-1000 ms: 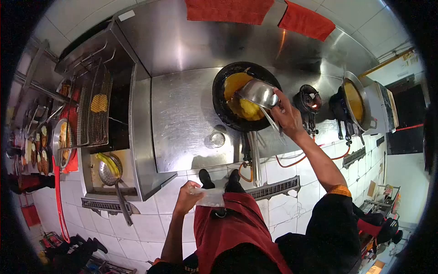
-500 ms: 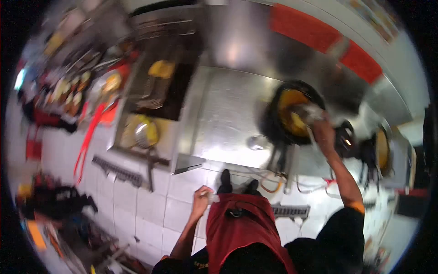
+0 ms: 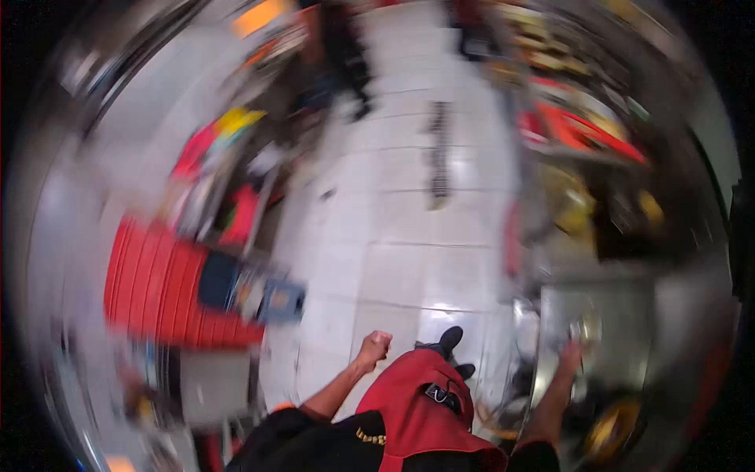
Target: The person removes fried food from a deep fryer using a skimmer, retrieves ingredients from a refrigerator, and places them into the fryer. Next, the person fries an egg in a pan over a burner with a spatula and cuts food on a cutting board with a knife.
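My left hand is closed in a fist in front of my red apron, above the floor. Whether anything is inside it is hidden by the fingers. Out to the right, my right hand is over the steel counter, with its fingers closed at a small shiny, see-through container. Motion blurs both the fingers and the container. Nearer to me than that hand, at the lower right, stands a dark pan with yellow-orange contents.
Fryer basins with yellow food lie beyond the counter. A red tray is farther back. On the left are stacked red stools and a cluttered table. A person in dark clothes stands up the aisle, near a floor drain.
My view has swung left, from the stove toward the aisle. The right hand has left the pan and is now over the steel counter. My left hand stays near the apron.
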Demonstrator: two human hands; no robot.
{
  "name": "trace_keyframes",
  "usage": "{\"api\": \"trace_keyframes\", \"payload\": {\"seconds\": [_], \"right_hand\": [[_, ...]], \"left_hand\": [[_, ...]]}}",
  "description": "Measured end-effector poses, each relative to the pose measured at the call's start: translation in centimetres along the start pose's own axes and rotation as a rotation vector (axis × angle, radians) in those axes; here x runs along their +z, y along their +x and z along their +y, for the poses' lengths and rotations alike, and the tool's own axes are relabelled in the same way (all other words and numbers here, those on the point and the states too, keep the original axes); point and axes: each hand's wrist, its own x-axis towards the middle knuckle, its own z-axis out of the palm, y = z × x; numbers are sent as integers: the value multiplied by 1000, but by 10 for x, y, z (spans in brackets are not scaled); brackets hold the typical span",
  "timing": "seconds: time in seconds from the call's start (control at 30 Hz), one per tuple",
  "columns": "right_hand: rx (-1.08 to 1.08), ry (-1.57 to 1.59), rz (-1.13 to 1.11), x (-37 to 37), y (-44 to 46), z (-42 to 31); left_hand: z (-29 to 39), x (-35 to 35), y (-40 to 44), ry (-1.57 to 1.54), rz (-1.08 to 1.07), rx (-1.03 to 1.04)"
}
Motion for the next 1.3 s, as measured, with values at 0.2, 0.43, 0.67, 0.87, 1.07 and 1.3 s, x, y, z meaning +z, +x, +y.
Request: {"api": "trace_keyframes", "payload": {"seconds": [0.2, 0.43, 0.67, 0.87, 1.07, 1.3], "right_hand": [[816, 757, -592, 35, 62, -1], [1542, 2164, -118, -79, 104, -58], [1628, 2472, 180, -260, 147, -194], [1570, 1803, 187, -375, 174, -242], [1642, 1854, 265, -395, 235, -173], [1662, 2561, 39, -376, 351, -94]], "left_hand": [[-126, -165, -22, -1107, 593, 11], [-254, -462, 37, -1403, 590, 228], [-126, -628, 268, -1294, 617, 38], [-56, -505, 366, -583, 368, -200], [20, -373, 402, -83, 216, -310], [137, -266, 457, 396, -98, -279]]}}
